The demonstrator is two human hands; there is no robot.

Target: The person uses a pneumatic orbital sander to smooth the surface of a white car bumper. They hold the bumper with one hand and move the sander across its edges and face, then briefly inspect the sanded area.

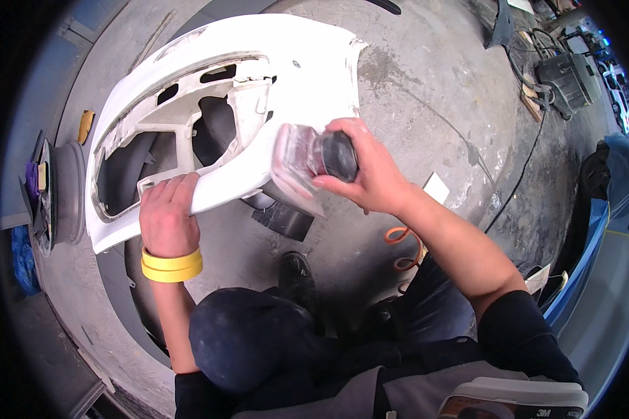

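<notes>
A large white car bumper cover (318,87) with several openings lies in front of me. My left hand (168,213) is closed over its near edge, fingers on top. Yellow rolls of tape (172,267) circle that wrist. In my right hand (374,171) is a handheld power sander (302,153), its black rounded end in my palm. The sander's dusty reddish body and pad are smeared by motion. It lies against the narrow part of the bumper cover, to the right of my left hand; exact contact is blurred.
An orange coiled hose (402,253) hangs below my right forearm. A wheel rim (68,192) stands at the left. At the far right are a black bin-like container (566,82) and cables. Blue plastic sheeting (576,258) edges a panel at the right. A white sheet (437,188) lies on the concrete.
</notes>
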